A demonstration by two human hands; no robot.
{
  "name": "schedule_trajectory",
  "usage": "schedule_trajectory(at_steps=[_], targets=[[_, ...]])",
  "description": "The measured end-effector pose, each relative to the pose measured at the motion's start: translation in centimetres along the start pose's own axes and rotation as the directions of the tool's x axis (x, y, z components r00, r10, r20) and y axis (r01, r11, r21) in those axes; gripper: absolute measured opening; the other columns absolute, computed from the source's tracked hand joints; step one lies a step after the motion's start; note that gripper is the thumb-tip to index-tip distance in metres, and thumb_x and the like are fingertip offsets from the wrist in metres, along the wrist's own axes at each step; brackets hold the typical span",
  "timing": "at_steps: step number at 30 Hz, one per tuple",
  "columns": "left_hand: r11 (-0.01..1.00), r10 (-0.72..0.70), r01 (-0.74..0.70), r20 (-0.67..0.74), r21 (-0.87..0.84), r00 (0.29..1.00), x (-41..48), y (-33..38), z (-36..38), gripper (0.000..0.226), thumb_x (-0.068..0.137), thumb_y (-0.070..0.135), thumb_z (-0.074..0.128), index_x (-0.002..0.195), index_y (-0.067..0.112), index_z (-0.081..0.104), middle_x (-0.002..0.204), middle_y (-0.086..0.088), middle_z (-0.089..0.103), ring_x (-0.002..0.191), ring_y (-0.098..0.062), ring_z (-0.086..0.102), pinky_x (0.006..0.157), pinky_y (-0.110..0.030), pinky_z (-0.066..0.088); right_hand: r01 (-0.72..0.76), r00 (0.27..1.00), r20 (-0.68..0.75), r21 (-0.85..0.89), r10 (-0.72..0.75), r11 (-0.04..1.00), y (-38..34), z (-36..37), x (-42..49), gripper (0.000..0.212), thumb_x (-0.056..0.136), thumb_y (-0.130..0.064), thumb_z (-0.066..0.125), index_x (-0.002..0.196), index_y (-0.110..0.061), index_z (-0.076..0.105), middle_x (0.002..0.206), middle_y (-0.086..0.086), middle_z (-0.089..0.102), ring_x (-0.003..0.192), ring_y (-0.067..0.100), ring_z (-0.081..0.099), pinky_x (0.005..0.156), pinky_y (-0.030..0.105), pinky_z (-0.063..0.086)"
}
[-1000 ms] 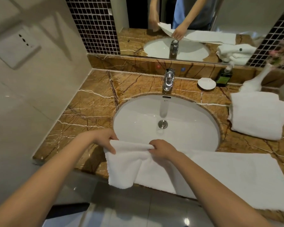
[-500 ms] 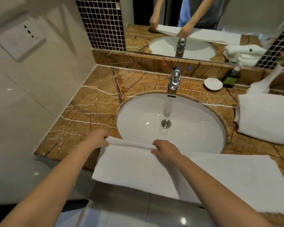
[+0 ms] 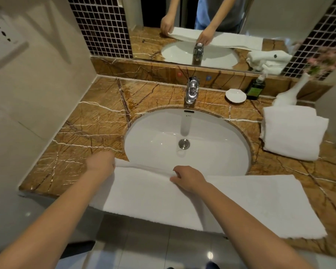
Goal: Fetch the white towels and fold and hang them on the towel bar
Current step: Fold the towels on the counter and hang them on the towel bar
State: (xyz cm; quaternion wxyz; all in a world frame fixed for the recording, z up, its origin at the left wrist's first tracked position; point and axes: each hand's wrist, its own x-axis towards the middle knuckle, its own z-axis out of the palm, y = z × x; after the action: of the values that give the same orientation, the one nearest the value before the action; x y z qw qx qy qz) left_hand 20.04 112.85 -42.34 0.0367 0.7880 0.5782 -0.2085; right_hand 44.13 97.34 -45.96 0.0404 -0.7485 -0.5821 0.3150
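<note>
towel (image 3: 241, 200) flat, long axis left-right along counter (image 3: 97, 123) edge | left hand (image 3: 100, 162), right hand (image 3: 189, 176): fingers pinch its far fold

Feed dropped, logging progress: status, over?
Left hand and right hand grip white towel at far edge. Lies along counter front, overhanging. Folded towel right of sink, not blocking.

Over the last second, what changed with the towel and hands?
The left hand drew the towel out leftward, so its bunched, drooping end now lies spread along the counter edge. The right hand still pinches the far edge. The folded towel stayed put.
</note>
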Motion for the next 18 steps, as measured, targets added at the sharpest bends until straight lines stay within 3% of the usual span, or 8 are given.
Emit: schedule_trajectory(at_steps=[3,5,7,10,13,16,18], targets=[[0.987,0.069,-0.047,-0.136,0.155,0.988,-1.3,2.1,-0.5,0.024,0.084,0.017,0.053,0.108,0.018,0.059,0.108,-0.004,0.058,0.101,-0.025,0.057,0.072,-0.032,0.046,-0.034,0.999,-0.033,-0.026,0.033,0.999,1.8,-0.6,-1.0,0.024,0.092,-0.040,0.049,0.102,-0.020,0.057,0.101,-0.001,0.061,0.097,0.023,0.056,0.079,0.034,0.041],[0.962,0.257,-0.216,-0.294,0.165,0.921,-2.6,4.3,-0.1,0.017,0.081,0.024,0.063,0.097,0.019,0.062,0.095,-0.004,0.060,0.089,-0.026,0.060,0.064,-0.032,0.049,-0.060,0.992,-0.115,-0.012,0.058,0.998,3.7,-1.2,-2.2,0.034,0.092,-0.038,0.049,0.120,-0.022,0.057,0.114,-0.002,0.062,0.111,0.020,0.055,0.090,0.035,0.041],[0.906,0.414,-0.417,-0.372,0.077,0.831,-4.0,7.0,0.9,0.016,0.077,0.032,0.070,0.087,0.020,0.065,0.081,-0.002,0.060,0.076,-0.025,0.062,0.054,-0.034,0.052,-0.065,0.972,-0.225,0.000,0.064,0.998,6.0,-1.7,-3.7,0.035,0.091,-0.036,0.050,0.124,-0.023,0.055,0.120,-0.002,0.060,0.115,0.019,0.052,0.094,0.035,0.040],[0.766,0.578,-0.629,-0.289,-0.130,0.763,-6.5,11.6,2.1,0.038,0.088,0.051,0.046,0.113,0.026,0.061,0.107,0.005,0.062,0.100,-0.020,0.059,0.073,-0.034,0.052,-0.063,0.905,-0.424,-0.066,0.029,0.996,10.0,-2.0,-6.5,0.037,0.092,-0.032,0.051,0.126,-0.018,0.057,0.122,0.001,0.060,0.114,0.021,0.054,0.094,0.037,0.042],[0.717,0.634,-0.681,-0.265,-0.149,0.726,-8.6,14.8,3.6,0.070,0.087,0.069,0.020,0.128,0.025,0.054,0.127,0.000,0.058,0.116,-0.022,0.056,0.089,-0.034,0.048,-0.165,0.804,-0.587,-0.072,0.091,0.984,14.1,-1.4,-9.4,0.040,0.092,-0.028,0.054,0.128,-0.010,0.056,0.124,0.009,0.060,0.113,0.027,0.056,0.096,0.039,0.044],[0.771,0.594,-0.616,-0.168,-0.159,0.787,-9.4,15.8,5.6,0.092,0.077,0.074,-0.007,0.149,0.026,0.026,0.157,-0.005,0.024,0.144,-0.025,0.025,0.115,-0.039,0.021,-0.304,0.787,-0.574,-0.045,0.225,0.951,17.0,0.2,-11.7,0.055,0.095,-0.042,0.036,0.140,-0.012,0.044,0.142,0.009,0.047,0.131,0.025,0.043,0.111,0.042,0.033],[0.811,0.552,-0.571,-0.156,-0.130,0.819,-9.7,15.7,7.1,0.092,0.074,0.072,-0.017,0.152,0.030,0.009,0.160,-0.002,0.007,0.148,-0.023,0.008,0.117,-0.037,0.003,-0.353,0.789,-0.556,-0.062,0.262,0.933,18.2,1.1,-12.6,0.064,0.094,-0.048,0.022,0.146,-0.014,0.037,0.150,0.007,0.039,0.140,0.023,0.034,0.117,0.043,0.021]])
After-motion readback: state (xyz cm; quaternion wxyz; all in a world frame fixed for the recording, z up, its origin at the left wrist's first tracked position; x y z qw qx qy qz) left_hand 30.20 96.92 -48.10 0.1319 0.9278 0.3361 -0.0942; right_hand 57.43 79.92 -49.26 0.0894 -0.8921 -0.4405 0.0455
